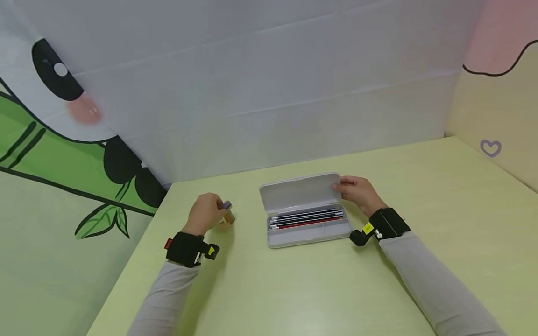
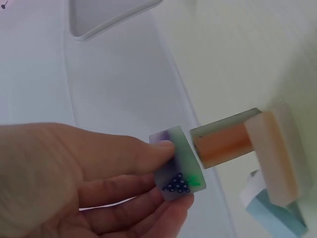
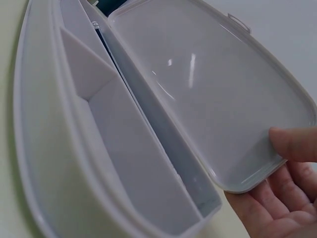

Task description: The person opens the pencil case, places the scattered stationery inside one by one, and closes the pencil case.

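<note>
My left hand (image 1: 205, 213) pinches a small purple-and-white eraser (image 2: 184, 161) printed with grapes, thumb on one face and fingers beneath. Close by its fingertips, the left wrist view has an orange-brown eraser (image 2: 225, 144), a peach one (image 2: 272, 156) and a blue-and-white one (image 2: 275, 213) bunched together. On the table, a white pencil case (image 1: 302, 241) lies with its lid (image 1: 300, 193) raised. Several dark pencils and a red one (image 1: 308, 224) lie in its rear section. My right hand (image 1: 359, 193) holds the lid's right end, thumb on the inner face and fingers behind.
The pale yellow table (image 1: 302, 289) meets a white backdrop (image 1: 273, 93) behind the case. At left, a printed panel (image 1: 63, 182) with green bamboo runs along the table edge. A low divider (image 3: 89, 64) splits the case's front section.
</note>
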The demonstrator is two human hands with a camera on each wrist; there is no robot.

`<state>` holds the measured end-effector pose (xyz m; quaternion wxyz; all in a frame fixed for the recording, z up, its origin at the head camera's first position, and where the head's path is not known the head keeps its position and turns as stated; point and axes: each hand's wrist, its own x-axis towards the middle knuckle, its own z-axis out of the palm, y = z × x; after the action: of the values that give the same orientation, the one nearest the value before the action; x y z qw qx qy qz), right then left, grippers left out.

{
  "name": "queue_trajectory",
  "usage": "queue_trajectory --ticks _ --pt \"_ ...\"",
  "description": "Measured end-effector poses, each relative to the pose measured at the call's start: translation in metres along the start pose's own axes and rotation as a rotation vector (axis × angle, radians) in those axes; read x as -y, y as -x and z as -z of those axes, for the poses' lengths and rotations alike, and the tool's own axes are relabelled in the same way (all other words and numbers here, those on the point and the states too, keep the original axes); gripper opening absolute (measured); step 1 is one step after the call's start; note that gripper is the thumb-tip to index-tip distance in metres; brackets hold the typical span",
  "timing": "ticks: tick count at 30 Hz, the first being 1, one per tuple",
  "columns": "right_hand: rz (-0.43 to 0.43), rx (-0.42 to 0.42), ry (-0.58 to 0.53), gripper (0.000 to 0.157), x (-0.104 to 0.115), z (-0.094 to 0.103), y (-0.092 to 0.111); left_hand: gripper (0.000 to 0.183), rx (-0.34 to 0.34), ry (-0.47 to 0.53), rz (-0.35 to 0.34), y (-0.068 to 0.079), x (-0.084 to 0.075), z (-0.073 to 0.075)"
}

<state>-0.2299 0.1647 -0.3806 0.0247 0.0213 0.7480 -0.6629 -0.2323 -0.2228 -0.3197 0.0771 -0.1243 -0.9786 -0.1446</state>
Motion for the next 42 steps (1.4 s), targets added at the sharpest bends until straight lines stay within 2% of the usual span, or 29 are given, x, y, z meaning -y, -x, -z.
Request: queue_trajectory --ticks 7,14,17,22,27,35,39,42 --pt "-0.015 -0.009 -0.016 0.052 0.001 0.004 0.002 0.013 -0.050 0.040 -0.039 0.002 -0.019 0.012" --pt "-0.005 -0.008 -0.047 0.052 -0.001 0.004 0.006 0.016 -0.003 0.053 -0.061 0.007 -0.047 0.019" --pt "-0.009 -0.003 -0.057 0.053 -0.002 0.002 0.009 0.014 0.035 0.063 -0.117 0.013 -0.056 0.017" --pt "-0.019 -0.013 -0.043 0.053 -0.003 -0.001 0.013 0.010 0.098 0.108 -0.262 0.020 -0.070 0.013" --pt "-0.035 -0.019 -0.054 0.055 -0.003 -0.006 0.017 0.008 0.140 0.124 -0.362 0.021 -0.076 0.005" --pt "-0.055 -0.022 -0.036 0.056 -0.004 -0.012 0.021 0.009 0.231 0.120 -0.392 0.025 -0.076 -0.013" --pt "-0.085 -0.024 -0.033 0.056 -0.003 -0.012 0.025 0.008 0.242 0.076 -0.395 0.025 -0.077 -0.019" --pt "-0.080 -0.022 -0.027 0.055 0.002 -0.011 0.025 0.007 0.232 0.036 -0.414 0.023 -0.079 -0.016"
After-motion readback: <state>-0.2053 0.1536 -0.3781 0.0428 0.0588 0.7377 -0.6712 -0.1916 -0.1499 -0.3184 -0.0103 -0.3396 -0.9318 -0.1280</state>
